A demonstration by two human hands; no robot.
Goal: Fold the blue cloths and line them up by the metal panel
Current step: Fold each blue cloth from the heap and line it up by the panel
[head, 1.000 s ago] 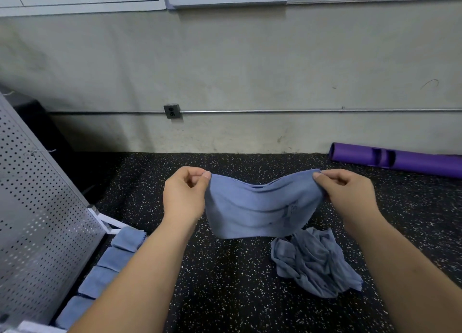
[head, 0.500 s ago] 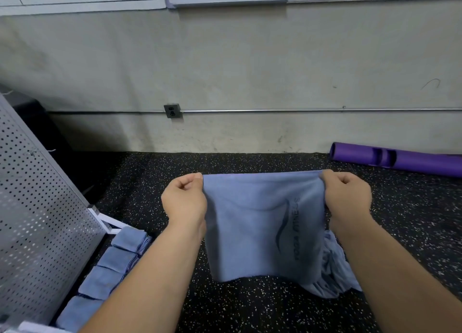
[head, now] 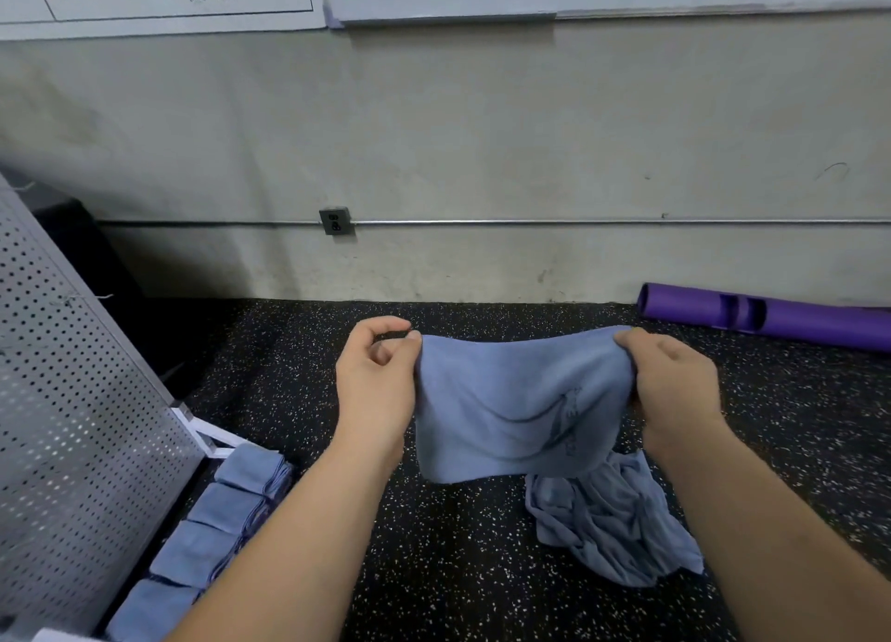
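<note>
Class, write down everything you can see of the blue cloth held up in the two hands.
The cloth is soft blue-grey fabric with a dark curved logo and unreadable lettering near its right side. It hangs in the air, creased, top edge sagging. The left hand pinches its top left corner; the right hand grips the top right. Its lower edge hides part of a crumpled blue heap beyond it.

We've got open speckled floor in the near middle. The hanging blue cloth screens the stretch behind it. Left is tight: the perforated metal panel stands there with folded cloths lined along its foot. On the right, the crumpled cloth pile sits in the way, and a purple roller lies by the wall.
</note>
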